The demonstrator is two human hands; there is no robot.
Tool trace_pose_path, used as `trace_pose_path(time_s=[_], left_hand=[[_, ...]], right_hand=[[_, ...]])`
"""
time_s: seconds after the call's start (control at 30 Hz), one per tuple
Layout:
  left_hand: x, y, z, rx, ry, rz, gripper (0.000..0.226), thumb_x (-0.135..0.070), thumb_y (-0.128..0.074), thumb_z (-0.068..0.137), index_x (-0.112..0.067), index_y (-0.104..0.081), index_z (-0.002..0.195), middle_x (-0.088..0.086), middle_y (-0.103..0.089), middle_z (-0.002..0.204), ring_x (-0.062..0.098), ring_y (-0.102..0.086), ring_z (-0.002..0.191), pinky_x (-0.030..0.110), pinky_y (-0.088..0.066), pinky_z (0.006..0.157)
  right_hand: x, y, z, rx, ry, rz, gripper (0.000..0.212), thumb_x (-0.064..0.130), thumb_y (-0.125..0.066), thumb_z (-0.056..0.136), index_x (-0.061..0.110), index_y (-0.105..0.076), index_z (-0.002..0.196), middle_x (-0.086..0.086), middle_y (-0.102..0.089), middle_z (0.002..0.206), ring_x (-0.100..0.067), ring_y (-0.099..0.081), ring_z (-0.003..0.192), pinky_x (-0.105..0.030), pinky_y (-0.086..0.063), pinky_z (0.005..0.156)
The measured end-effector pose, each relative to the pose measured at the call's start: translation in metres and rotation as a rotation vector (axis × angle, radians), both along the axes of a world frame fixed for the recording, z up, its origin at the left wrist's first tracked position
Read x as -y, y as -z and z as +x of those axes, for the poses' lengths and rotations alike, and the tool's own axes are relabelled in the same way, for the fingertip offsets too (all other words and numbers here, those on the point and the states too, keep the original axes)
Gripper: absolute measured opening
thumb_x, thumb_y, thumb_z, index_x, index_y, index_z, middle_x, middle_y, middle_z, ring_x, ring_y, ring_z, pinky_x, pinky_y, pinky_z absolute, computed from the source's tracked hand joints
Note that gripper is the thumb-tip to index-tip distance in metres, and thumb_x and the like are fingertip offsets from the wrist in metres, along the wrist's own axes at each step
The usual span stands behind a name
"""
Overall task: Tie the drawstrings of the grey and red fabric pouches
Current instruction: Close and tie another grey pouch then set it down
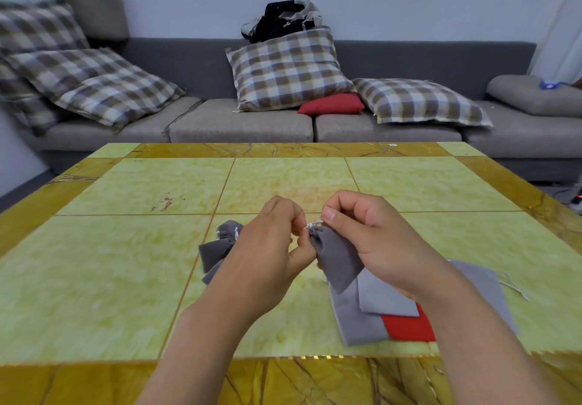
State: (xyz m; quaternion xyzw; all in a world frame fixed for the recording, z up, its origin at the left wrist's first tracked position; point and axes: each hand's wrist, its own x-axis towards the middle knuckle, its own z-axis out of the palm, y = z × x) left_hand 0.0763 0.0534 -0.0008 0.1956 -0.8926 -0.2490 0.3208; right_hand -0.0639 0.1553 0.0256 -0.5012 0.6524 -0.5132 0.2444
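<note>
Far left, plaid cushions (94,86) lie stacked on the grey sofa (242,121) behind the counter (126,263), which has a green tiled top with a yellow-brown border.

Left of centre on the counter: a small cluster of dark grey pouches (217,250) with gathered necks, partly hidden behind the left wrist.

Left hand (271,247) — fingers curled, fingertips pinching the white drawstring (313,225) at the neck of the held grey pouch (337,260).

Held grey pouch — raised above the counter between both hands, neck gathered and pointing up, body hanging down toward the pile on the right.

Right hand (371,234) — fingers curled, thumb and forefinger pinching the same drawstring from the other side, just beside the left fingertips.

Right of centre, under the right forearm: a flat pile of light grey pouches (356,319) with a red pouch (409,326) partly covered among them. A loose white cord (516,288) trails from the pile's right edge.

Behind, on the sofa: another plaid cushion (289,71) leaning upright, a red cushion (330,104) at its base, and dark clothing (283,20) on the backrest
</note>
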Motion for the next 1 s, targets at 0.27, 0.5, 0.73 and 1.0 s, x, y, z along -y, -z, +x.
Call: trace_pose_path(time_s=[0.27, 0.5, 0.73, 1.0], left_hand=[[0.001, -0.002, -0.001, -0.084, -0.029, 0.105, 0.008, -0.037, -0.049, 0.087, -0.03, -0.047, 0.083, -0.011, -0.055, 0.09, 0.006, -0.055, 0.081, 0.024, -0.046, 0.064], [0.002, -0.003, -0.003, -0.137, -0.004, 0.108, 0.006, -0.031, -0.054, 0.094, -0.028, -0.057, 0.09, -0.013, -0.059, 0.092, 0.008, -0.059, 0.084, 0.031, -0.052, 0.072], [0.007, 0.0, 0.001, -0.187, -0.043, 0.095, 0.012, -0.016, -0.069, 0.089, -0.026, -0.075, 0.09, -0.015, -0.072, 0.082, 0.005, -0.066, 0.074, 0.021, -0.053, 0.062], [-0.005, 0.0, -0.004, -0.342, -0.237, 0.161, 0.011, -0.011, -0.073, 0.083, -0.02, -0.076, 0.077, -0.018, -0.069, 0.066, -0.002, -0.065, 0.062, 0.008, -0.046, 0.056]], right_hand=[[-0.003, -0.002, -0.001, -0.003, -0.033, 0.0, 0.022, 0.019, -0.054, 0.1, 0.006, -0.062, 0.084, -0.001, -0.057, 0.071, -0.012, -0.052, 0.066, -0.026, -0.044, 0.058], [-0.006, -0.003, 0.001, 0.127, -0.168, 0.079, 0.023, 0.018, -0.05, 0.102, 0.001, -0.06, 0.092, -0.005, -0.062, 0.082, -0.013, -0.065, 0.078, -0.028, -0.055, 0.06], [-0.001, 0.003, -0.001, 0.039, -0.102, 0.052, 0.021, 0.018, -0.052, 0.101, 0.005, -0.059, 0.086, -0.004, -0.059, 0.077, -0.012, -0.058, 0.07, -0.031, -0.054, 0.059], [0.004, 0.008, -0.002, -0.19, -0.016, -0.039, 0.021, 0.017, -0.055, 0.099, 0.017, -0.058, 0.078, 0.005, -0.052, 0.064, -0.01, -0.042, 0.059, -0.028, -0.036, 0.055]])
